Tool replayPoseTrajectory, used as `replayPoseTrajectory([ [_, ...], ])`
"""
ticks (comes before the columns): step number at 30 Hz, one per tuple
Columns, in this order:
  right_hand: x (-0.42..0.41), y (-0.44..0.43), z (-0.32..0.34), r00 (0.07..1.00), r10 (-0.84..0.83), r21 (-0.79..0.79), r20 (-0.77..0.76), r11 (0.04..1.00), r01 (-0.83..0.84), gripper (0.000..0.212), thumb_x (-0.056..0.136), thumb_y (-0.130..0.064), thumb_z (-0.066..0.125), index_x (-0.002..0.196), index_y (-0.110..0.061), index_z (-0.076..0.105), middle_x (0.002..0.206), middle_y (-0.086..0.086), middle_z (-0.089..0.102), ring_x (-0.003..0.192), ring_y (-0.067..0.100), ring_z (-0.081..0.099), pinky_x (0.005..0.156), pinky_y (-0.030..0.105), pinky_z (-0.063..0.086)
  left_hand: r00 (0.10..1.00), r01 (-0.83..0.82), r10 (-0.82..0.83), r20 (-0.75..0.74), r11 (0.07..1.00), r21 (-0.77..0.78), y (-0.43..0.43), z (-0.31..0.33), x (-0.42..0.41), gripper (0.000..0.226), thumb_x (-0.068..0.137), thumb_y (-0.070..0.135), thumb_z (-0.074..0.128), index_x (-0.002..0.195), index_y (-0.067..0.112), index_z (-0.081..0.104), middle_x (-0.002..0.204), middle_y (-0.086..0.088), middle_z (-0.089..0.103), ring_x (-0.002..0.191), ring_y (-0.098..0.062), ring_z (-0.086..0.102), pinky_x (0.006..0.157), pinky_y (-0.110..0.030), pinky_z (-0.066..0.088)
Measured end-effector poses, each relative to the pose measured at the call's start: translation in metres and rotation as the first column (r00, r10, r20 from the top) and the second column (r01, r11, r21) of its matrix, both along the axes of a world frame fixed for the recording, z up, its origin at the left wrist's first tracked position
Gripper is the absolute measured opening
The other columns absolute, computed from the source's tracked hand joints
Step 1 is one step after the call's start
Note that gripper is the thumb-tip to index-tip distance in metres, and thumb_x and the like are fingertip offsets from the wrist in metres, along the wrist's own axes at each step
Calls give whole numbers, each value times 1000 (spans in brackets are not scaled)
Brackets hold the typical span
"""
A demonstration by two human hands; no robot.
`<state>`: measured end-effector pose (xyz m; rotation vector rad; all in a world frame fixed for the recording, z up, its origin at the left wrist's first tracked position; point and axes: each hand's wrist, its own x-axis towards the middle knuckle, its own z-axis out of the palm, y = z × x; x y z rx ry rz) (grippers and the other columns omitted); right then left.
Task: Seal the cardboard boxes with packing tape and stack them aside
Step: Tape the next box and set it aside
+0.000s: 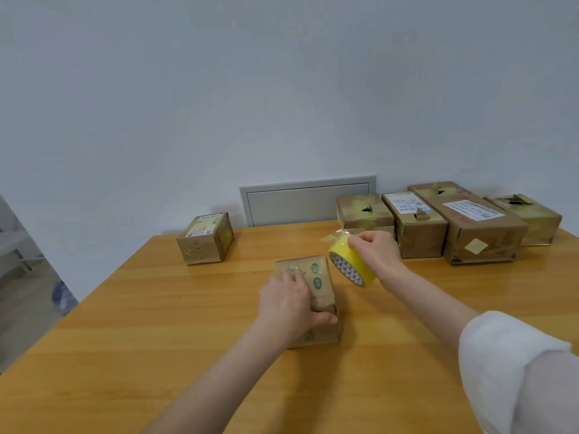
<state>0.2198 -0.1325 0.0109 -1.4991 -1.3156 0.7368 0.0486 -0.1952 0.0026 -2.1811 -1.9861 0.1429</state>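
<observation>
Well beyond the left hand and to its left, a lone box sits on the table. The left hand grasps the small cardboard box, its fingers lying over the top and its thumb hooked round the near edge. Just right of that, the right hand grips a yellow tape roll raised off the table. A row of boxes stands behind the right hand.
</observation>
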Motion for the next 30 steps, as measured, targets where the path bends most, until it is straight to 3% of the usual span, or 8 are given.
replayPoseTrajectory([
  [3, 4, -4, 0, 1000, 22, -18, 6, 1000, -22, 21, 87, -26, 61, 68, -18, 67, 72, -9, 60, 70, 8, 52, 60, 26, 40, 1000, 5, -6, 18, 999, 46, 1, -4, 3, 113, 68, 86, 46, 148, 10, 22, 140, -6, 39, 118, -28, 44, 84, -34, 43],
  [6, 4, -7, -2, 1000, 16, -27, 3, 1000, -16, 23, 87, -24, 61, 75, -8, 71, 70, -8, 59, 69, 10, 50, 63, 29, 40, 999, 34, -36, 36, 996, 77, 0, -9, -1, 112, 68, 85, 46, 148, 10, 21, 144, -5, 37, 120, -27, 43, 86, -35, 44],
  [11, 2, -9, -3, 1000, 25, -17, 8, 1000, -25, 18, 88, -24, 61, 71, -20, 66, 76, -14, 57, 73, 4, 50, 63, 27, 41, 989, 103, -115, 91, 986, 135, 2, -15, -12, 104, 68, 84, 45, 146, 18, 27, 145, 1, 38, 121, -24, 44, 86, -34, 46],
  [16, 7, -14, 8, 998, 41, 23, 40, 999, -42, 12, 86, -23, 63, 86, -16, 72, 83, -8, 63, 81, 10, 54, 66, 27, 40, 941, 138, -119, 315, 990, -38, 6, 3, -23, 107, 67, 83, 47, 150, 19, 22, 155, 0, 28, 138, -25, 31, 109, -47, 34],
  [19, 13, -19, 21, 989, 116, 90, 92, 988, -124, 9, 84, -19, 63, 86, -18, 72, 81, -10, 64, 78, 6, 55, 61, 23, 39, 722, 147, -202, 662, 979, 139, 14, 34, -20, 95, 76, 68, 55, 150, 15, 27, 151, -4, 36, 136, -19, 37, 109, -39, 35],
  [22, 11, -26, 35, 957, 242, 128, 158, 956, -263, 11, 85, -19, 64, 92, -18, 73, 83, -9, 66, 79, 2, 57, 64, 20, 41, 513, 119, -222, 829, 975, 188, 21, 65, -5, 70, 85, 51, 62, 141, 13, 43, 130, -1, 58, 112, -14, 57, 95, -31, 48],
  [26, 5, -33, 52, 924, 305, 175, 231, 921, -348, 13, 87, -23, 65, 94, -17, 73, 84, -8, 68, 81, 2, 59, 68, 21, 46, 369, 113, -209, 906, 977, 179, 28, 79, 10, 12, 87, 24, 69, 92, 13, 71, 80, -1, 68, 72, -13, 65, 62, -21, 56],
  [30, 14, -35, 62, 891, 451, 28, 48, 891, -453, 26, 84, -42, 67, 94, -19, 73, 89, -1, 71, 84, 15, 64, 76, 33, 50, 76, 55, -103, 992, 994, 99, 35, 85, 3, 18, 92, 12, 62, 74, 10, 60, 69, -3, 62, 55, -5, 60, 50, -18, 51],
])
